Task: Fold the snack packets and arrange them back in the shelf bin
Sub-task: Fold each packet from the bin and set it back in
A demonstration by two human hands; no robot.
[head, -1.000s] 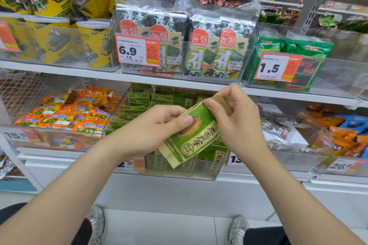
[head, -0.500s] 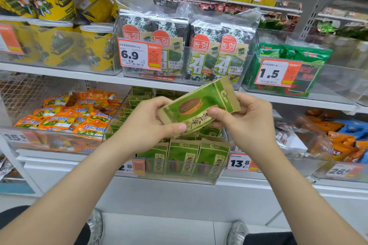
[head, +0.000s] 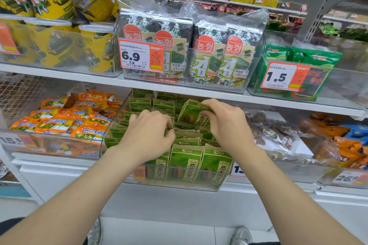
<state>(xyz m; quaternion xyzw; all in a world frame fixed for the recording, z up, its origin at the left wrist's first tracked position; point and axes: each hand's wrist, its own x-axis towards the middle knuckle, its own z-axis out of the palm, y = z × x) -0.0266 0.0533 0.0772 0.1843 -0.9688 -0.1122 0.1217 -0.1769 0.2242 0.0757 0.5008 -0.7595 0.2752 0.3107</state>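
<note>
Right hand [head: 225, 125] pinches the top edge of one green snack packet [head: 191, 113], held tilted above the rows of matching green packets [head: 185, 165] standing in the clear shelf bin [head: 175, 185]; left hand [head: 149, 137] is curled with fingers pressed down among the packets near the bin's middle, and whether it grips one cannot be told. Orange packets [head: 59, 121] fill the bin just beside on the left, bagged snacks [head: 278, 137] lie on the right, and on the shelf [head: 99, 79] above stand seaweed packs [head: 209, 53] behind a 6.9 price tag [head: 140, 55].
</note>
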